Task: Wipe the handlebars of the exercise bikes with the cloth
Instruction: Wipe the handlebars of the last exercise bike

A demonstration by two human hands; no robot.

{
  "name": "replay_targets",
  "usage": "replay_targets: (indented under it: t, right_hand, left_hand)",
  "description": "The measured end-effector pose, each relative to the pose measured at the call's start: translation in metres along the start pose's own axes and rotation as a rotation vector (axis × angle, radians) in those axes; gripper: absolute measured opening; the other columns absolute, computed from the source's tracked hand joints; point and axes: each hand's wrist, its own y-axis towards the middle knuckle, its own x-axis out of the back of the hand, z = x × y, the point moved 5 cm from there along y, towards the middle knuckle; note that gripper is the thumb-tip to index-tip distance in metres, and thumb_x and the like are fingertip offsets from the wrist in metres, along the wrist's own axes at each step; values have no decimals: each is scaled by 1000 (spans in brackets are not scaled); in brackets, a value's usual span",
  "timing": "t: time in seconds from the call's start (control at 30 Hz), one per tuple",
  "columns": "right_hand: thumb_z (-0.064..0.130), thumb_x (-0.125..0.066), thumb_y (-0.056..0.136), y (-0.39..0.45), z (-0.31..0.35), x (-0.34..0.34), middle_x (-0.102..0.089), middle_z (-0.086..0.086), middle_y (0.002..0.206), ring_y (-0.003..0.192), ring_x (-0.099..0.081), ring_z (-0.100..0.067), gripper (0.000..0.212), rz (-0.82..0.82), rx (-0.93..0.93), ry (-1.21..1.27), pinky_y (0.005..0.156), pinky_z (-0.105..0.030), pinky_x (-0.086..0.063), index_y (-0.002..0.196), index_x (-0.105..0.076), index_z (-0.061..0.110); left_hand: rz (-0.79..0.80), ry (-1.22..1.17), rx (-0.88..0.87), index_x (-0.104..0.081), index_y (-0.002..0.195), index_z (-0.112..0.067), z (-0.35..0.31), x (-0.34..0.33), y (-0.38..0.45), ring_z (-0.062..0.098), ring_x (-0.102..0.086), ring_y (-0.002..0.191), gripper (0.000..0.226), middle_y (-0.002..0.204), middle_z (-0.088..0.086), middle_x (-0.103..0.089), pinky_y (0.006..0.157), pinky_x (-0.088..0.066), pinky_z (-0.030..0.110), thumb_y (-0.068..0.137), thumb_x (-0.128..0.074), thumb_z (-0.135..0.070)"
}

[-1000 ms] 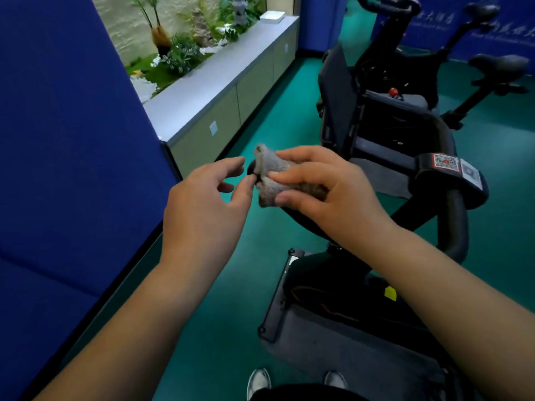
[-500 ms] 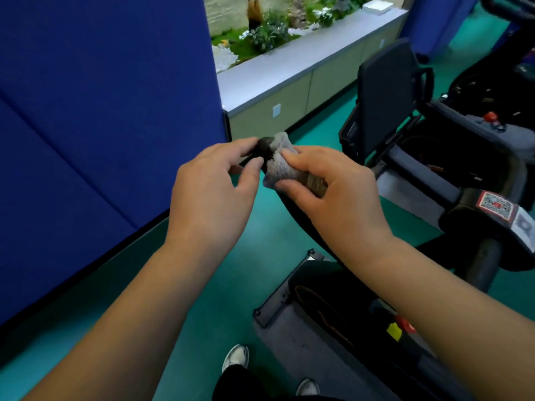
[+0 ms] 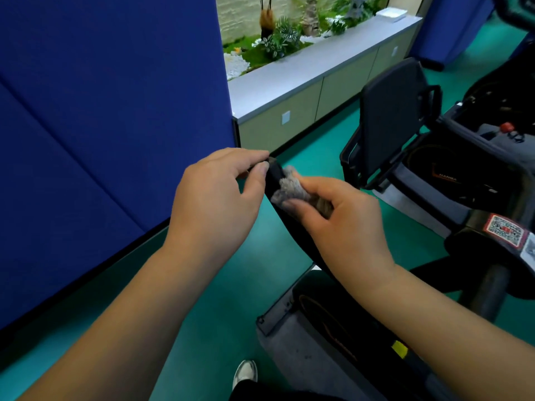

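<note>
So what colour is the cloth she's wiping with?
Grey and fuzzy; the cloth shows in the head view, under the right hand.

A tall blue partition panel (image 3: 110,111) fills the left side, standing on a teal-green floor (image 3: 220,299). Behind it a low beige cabinet (image 3: 304,108) with a grey top runs along an indoor garden of plants and white pebbles (image 3: 278,41)

Green floor underfoot

Teal-green floor (image 3: 208,311) carrying an exercise bike base (image 3: 307,351) near right, a white shoe (image 3: 245,371) beside it, blue partition (image 3: 101,125) standing left, low cabinet (image 3: 312,91) far.
</note>
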Motion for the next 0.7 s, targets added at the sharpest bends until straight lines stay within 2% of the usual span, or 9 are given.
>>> replay_targets:
  t: [0.1,0.23,0.3,0.4,0.5,0.6,0.7]
  right_hand:
    - [19,-74,80,8,-2,-2,-71,12,91,84,-62,1,22,-10,-87,68,77,-10,-46,103,-75,20]
    - [10,-71,82,27,9,-11,-70,15,98,92,-62,8,27,-2,-97,187,82,-6,-44,109,-73,18]
    - [12,-71,82,24,6,-10,-69,20,94,86,-62,11,28,31,-122,182,78,-4,-43,109,-73,21]
    - [13,-73,81,4,-5,-3,-64,34,77,77,-61,11,28,43,-190,134,69,0,-40,106,-74,26]
    - [14,-72,82,1,-7,-2,-66,29,79,76,-64,4,25,38,-221,129,67,-3,-42,104,-74,25]
    - [12,-67,86,27,6,-11,-68,24,87,81,-61,13,24,67,-147,168,75,-4,-42,107,-73,20]
    - [17,-65,86,49,24,-28,-68,14,98,92,-60,6,20,176,21,123,85,-13,-45,104,-72,20]
  left_hand:
    - [16,3,-27,-69,113,-31,-1,-2,5,-5,-52,101,24,103,-24,-60,84,-36,0,93,-57,-28]
    - [36,19,-52,-69,112,-33,3,1,11,-3,-54,96,24,100,-23,-61,80,-37,0,90,-61,-28]
    - [50,20,-49,-69,110,-35,7,2,12,-2,-57,91,23,97,-23,-62,78,-36,-1,88,-63,-31]
    - [74,6,-27,-70,108,-37,13,3,12,-2,-59,89,22,96,-22,-64,76,-39,2,86,-65,-35]
    - [76,1,-43,-70,108,-35,16,4,12,-3,-59,87,24,96,-21,-64,74,-41,5,85,-67,-35]
    - [64,-5,-58,-69,110,-32,19,7,14,-6,-58,87,24,93,-24,-61,74,-39,1,87,-66,-31]
    - [26,2,-92,-72,104,-27,23,14,16,-4,-58,82,17,88,-25,-58,74,-42,4,89,-64,-24]
